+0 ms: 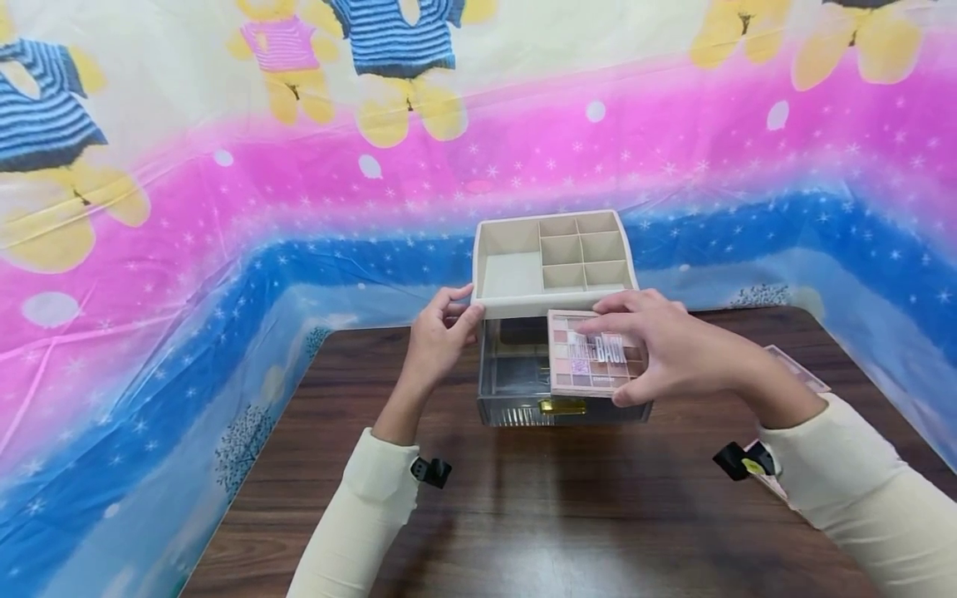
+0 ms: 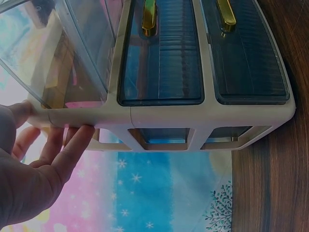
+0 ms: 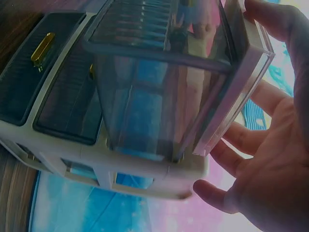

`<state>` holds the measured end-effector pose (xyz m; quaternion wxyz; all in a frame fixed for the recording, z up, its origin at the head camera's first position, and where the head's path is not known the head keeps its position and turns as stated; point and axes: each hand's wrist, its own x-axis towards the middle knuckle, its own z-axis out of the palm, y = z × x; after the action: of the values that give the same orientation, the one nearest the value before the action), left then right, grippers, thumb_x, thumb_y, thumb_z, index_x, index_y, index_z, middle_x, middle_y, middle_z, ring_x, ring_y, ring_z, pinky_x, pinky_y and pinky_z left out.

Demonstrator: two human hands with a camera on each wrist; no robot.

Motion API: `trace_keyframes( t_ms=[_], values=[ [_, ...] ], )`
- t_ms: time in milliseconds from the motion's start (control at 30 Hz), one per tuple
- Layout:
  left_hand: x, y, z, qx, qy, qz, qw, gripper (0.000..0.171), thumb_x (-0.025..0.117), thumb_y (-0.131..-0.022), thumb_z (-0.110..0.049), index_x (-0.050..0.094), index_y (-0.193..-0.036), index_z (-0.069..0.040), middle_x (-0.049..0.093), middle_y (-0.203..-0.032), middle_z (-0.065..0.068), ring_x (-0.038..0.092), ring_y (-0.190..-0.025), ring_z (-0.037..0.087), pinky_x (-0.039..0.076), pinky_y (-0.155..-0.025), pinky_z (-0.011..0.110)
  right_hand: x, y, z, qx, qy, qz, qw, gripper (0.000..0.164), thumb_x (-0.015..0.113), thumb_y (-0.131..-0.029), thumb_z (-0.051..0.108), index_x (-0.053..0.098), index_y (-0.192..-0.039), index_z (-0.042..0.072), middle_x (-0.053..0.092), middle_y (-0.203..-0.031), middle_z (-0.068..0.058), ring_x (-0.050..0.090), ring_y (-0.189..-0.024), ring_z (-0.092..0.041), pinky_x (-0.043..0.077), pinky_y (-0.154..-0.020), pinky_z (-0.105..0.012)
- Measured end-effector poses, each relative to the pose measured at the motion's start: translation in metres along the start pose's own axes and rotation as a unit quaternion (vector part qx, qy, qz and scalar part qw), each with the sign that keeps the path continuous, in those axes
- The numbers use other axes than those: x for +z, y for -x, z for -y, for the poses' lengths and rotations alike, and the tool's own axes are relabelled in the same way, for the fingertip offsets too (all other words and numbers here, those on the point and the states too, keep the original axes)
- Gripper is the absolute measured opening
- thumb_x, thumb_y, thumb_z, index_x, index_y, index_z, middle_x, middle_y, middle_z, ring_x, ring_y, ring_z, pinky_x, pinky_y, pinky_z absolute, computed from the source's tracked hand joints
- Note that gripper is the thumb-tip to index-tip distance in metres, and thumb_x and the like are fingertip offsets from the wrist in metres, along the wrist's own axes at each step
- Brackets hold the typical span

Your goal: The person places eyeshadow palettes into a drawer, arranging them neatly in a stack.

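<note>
A cream cosmetics organizer [image 1: 511, 274] with a divided top tray stands on the table. Its clear top drawer [image 1: 516, 378] is pulled out toward me, with a gold handle [image 1: 562, 407] in front. My left hand [image 1: 439, 336] holds the organizer's near left corner; the left wrist view has its thumb above and fingertips [image 2: 84, 133] along the side frame. Over the right part of the drawer, my right hand [image 1: 669, 345] grips a square eyeshadow palette [image 1: 591, 365], thumb at its near edge and fingers across the far edge. In the right wrist view the palette [image 3: 241, 92] overlaps the drawer's rim.
Below the pulled-out drawer, two smoky drawers [image 2: 161, 63] sit closed in the frame. Another flat case [image 1: 800, 370] lies on the brown wooden table [image 1: 359, 374] beyond my right forearm, and a second shows partly under the sleeve. A patterned cloth [image 1: 419, 262] hangs behind.
</note>
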<state>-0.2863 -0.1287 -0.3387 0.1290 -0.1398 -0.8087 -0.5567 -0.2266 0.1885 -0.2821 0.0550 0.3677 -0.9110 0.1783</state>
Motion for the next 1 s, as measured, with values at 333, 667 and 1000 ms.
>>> trace_keyframes(
  t_ms=[333,667,1000],
  values=[
    [0.0,-0.002,-0.001,0.004,-0.005,0.002,1.0,0.045,0.068,-0.099,-0.034,0.059,-0.14,-0.017,0.07,-0.124,0.018,0.072,-0.108,0.032,0.064,-0.084,0.044,0.0,0.001,0.003,-0.003,-0.002,0.023,1.0,0.057,0.083,-0.082,0.031,0.066,-0.135,0.022,0.055,-0.148,-0.005,0.044,-0.14,-0.034,0.035,-0.107,-0.073],
    [0.0,-0.004,-0.003,0.004,0.001,-0.001,1.0,0.044,0.068,-0.099,-0.032,0.06,-0.139,-0.016,0.07,-0.124,0.019,0.072,-0.108,0.033,0.063,-0.086,0.05,-0.008,0.021,-0.017,0.027,-0.024,-0.039,0.999,0.042,0.077,-0.092,0.026,0.067,-0.131,0.014,0.064,-0.137,-0.01,0.057,-0.13,-0.035,0.048,-0.106,-0.061],
    [-0.001,-0.004,-0.003,0.002,0.0,0.0,1.0,0.044,0.068,-0.099,-0.032,0.06,-0.14,-0.016,0.07,-0.124,0.019,0.072,-0.108,0.033,0.064,-0.085,0.047,0.001,0.046,-0.075,0.17,-0.01,-0.054,0.984,0.043,0.071,-0.096,0.029,0.065,-0.133,0.007,0.061,-0.137,-0.026,0.055,-0.127,-0.047,0.046,-0.102,-0.067]
  ],
)
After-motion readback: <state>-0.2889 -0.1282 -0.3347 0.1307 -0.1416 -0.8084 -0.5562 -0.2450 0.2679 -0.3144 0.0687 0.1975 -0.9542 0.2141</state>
